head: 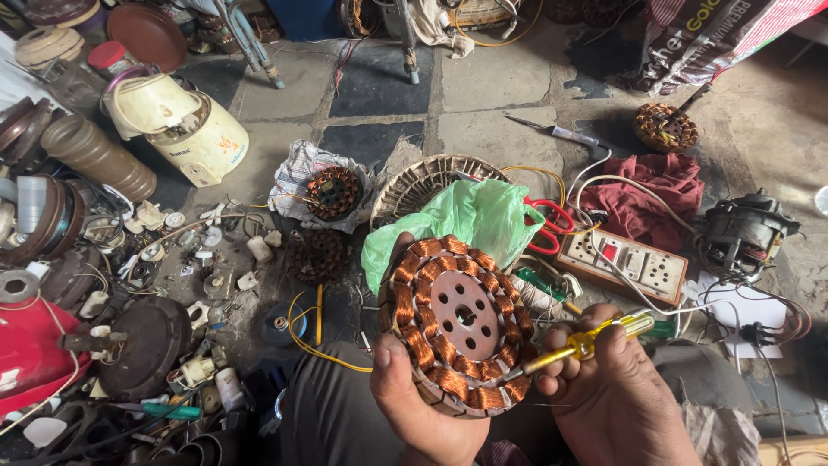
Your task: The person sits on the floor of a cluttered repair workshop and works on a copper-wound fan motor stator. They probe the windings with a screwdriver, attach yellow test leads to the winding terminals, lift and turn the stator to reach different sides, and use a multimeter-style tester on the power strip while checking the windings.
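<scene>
We cradle the copper-wound stator [457, 324] in our left hand [418, 406], right hand [604, 380] pinching a yellow screwdriver [582, 343] against its rim, before the green bag [470, 216].

My left hand [414, 406] covers the lower-left rim of the copper-wound stator [461, 324]. My right hand [608, 388] hides the screwdriver [586, 343] grip's middle. Both wrists are cut off at the bottom edge.

Soft even daylight, sharp focus

Head camera looks down, close.
</scene>
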A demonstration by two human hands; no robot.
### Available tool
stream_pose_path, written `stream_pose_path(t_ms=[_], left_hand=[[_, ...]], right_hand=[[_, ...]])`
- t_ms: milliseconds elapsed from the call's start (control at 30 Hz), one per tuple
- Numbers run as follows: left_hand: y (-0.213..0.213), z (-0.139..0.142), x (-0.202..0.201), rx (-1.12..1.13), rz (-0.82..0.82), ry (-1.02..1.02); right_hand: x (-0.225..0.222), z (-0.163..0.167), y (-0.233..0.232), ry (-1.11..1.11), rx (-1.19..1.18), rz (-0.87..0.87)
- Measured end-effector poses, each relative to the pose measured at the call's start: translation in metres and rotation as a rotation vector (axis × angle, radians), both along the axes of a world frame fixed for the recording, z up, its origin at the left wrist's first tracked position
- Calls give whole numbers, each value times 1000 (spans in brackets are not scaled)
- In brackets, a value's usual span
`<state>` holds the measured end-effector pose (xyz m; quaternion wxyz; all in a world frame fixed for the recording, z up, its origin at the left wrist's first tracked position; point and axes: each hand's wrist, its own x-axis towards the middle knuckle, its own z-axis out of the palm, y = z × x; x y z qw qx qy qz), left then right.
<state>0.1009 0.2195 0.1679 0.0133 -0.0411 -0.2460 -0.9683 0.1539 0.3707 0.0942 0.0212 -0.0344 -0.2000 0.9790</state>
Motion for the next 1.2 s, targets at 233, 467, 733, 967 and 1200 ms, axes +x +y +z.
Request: stream_pose_path(t_ms=[233, 467, 733, 967, 1200], left_hand=[[-3, -1, 1, 59, -21, -31], [-5, 0, -3, -2, 23, -157], [-4, -6, -3, -70, 83, -211], [-7, -15, -1, -63, 79, -287], [-6, -17, -2, -62, 82, -239]], right_hand=[[-5, 7, -1, 2, 121, -85], [-2, 6, -2, 0, 196, -133], [-1, 1, -2, -19, 171, -110], [3, 0, -2, 5, 171, -72], [2, -1, -3, -21, 196, -99]])
